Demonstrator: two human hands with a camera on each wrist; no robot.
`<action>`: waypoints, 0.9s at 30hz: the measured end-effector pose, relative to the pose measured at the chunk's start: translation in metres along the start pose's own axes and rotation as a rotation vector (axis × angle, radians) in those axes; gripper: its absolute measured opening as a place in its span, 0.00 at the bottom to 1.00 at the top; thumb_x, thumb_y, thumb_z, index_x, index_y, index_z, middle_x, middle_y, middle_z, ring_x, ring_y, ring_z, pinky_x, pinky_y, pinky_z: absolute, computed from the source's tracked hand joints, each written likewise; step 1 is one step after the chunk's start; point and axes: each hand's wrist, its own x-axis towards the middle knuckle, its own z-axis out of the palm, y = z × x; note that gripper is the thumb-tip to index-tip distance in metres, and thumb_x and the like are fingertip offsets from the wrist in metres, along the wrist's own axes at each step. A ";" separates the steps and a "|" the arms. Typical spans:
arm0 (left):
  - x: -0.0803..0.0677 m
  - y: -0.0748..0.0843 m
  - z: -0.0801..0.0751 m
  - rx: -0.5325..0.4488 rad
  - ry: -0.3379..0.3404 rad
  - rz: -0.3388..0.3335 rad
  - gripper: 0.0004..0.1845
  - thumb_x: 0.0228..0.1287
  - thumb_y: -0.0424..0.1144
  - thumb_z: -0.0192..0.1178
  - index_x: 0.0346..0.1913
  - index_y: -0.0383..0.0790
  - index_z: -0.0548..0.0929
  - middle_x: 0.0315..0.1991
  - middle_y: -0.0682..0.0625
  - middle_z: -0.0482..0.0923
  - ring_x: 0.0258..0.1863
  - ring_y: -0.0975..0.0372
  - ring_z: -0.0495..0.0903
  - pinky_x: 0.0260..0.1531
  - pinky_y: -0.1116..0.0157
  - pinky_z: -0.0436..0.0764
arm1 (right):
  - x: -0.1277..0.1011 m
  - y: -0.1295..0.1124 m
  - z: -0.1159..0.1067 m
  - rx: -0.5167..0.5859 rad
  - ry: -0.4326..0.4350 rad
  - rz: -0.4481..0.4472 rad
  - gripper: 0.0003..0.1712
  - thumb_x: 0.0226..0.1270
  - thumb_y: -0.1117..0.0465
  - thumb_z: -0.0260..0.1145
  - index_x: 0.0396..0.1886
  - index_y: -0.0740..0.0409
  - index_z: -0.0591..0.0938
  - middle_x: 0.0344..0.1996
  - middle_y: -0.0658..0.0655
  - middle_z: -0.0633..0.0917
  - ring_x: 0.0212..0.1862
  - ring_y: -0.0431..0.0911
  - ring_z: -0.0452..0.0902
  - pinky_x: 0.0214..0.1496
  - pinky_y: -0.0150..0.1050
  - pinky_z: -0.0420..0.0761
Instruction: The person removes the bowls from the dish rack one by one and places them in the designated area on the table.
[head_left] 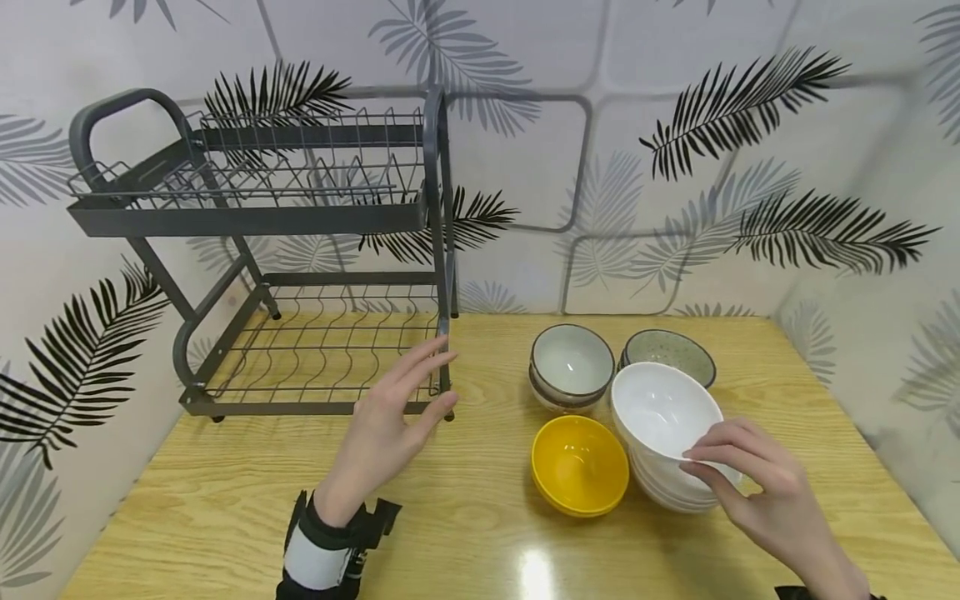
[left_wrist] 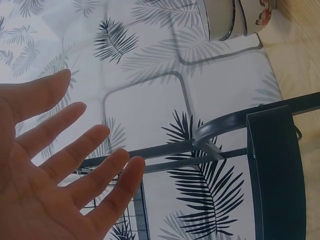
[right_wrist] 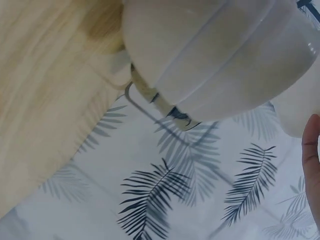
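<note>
My right hand (head_left: 765, 492) pinches the near right rim of a white bowl (head_left: 660, 404) between thumb and fingers. That bowl tilts above a stack of white bowls (head_left: 671, 493). In the right wrist view the stacked bowls (right_wrist: 210, 55) fill the top, and only part of the right hand (right_wrist: 311, 165) shows at the right edge. My left hand (head_left: 386, 429) hovers before the rack's right front corner, holding nothing. Its fingers are spread and relaxed, palm showing in the left wrist view.
A dark two-tier dish rack (head_left: 247, 221) with wire shelves stands at the left. Yellow bowls (head_left: 580, 467) sit left of the white stack. Behind are dark-rimmed pale bowls (head_left: 572, 362) and a speckled greenish bowl (head_left: 675, 354). A patterned wall (head_left: 510, 167) backs the wooden table (head_left: 450, 517).
</note>
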 end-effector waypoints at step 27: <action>-0.014 -0.010 -0.004 -0.023 -0.072 -0.119 0.24 0.69 0.40 0.65 0.66 0.41 0.78 0.72 0.41 0.70 0.73 0.43 0.67 0.69 0.39 0.69 | -0.048 0.020 -0.018 -0.056 -0.032 0.095 0.23 0.69 0.46 0.66 0.25 0.59 0.87 0.28 0.51 0.84 0.42 0.32 0.75 0.55 0.16 0.73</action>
